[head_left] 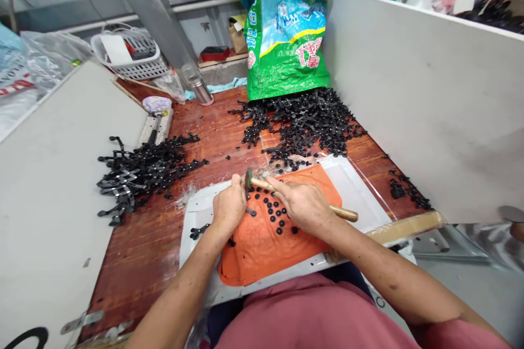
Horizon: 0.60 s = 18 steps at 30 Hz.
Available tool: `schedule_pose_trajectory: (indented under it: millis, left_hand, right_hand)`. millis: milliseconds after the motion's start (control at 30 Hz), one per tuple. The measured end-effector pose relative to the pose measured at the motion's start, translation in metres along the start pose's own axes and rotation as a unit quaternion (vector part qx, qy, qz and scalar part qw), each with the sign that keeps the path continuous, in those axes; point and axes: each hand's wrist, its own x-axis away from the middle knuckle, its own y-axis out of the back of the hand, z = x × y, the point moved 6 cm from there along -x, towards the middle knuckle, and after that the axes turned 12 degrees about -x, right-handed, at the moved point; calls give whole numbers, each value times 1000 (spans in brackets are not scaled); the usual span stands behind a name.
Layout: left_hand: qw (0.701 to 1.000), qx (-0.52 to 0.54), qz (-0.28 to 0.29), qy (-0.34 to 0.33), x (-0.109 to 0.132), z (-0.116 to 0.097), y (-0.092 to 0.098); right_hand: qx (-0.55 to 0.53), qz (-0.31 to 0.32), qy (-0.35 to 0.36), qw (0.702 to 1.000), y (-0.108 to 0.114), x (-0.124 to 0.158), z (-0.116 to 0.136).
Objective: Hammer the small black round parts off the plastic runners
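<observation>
My right hand [305,204] is wrapped round the wooden handle of a hammer [346,213], its dark metal head [248,179] right beside my left fingers. Closed in a pinch, my left hand [230,202] holds a small black linked part; one round-ended piece [251,211] sticks out below the fingers, and the rest is hidden. Under both hands lies an orange sheet [262,262] on a white board [370,191]. Several small round black pieces [278,212] are scattered on the sheet between my hands. A few black parts [199,230] lie left of my left wrist.
Black linked parts form a pile [139,174] on the left and a larger heap [311,120] at the back, below a green bag [286,71]. Grey panels [426,103] flank the red-brown table [213,142]. A metal flask [200,87] and a white basket [126,54] stand back left.
</observation>
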Motion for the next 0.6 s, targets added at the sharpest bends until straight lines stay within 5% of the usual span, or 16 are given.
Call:
schedule_pose_trajectory:
  millis: [133,267,400,500,600]
  left_hand:
    - [997,67,-32,-33,-17,23,22]
    - [969,160,-183,36,-43,109,89]
    - [941,63,-315,102,-28,181,139]
    - [966,60,-252,18,6,178,121]
    - [988,80,-95,-93,46,142,68]
  right_hand:
    - [-157,-94,-11,983,30,15,-17]
    - [-227,-138,-60,962,42,44,-63]
    - [-275,-152,-139,939,26,81,-112]
    - [-377,-133,-199,895,3,101,-132]
    - [-452,-123,-227,854,-13,109,-137]
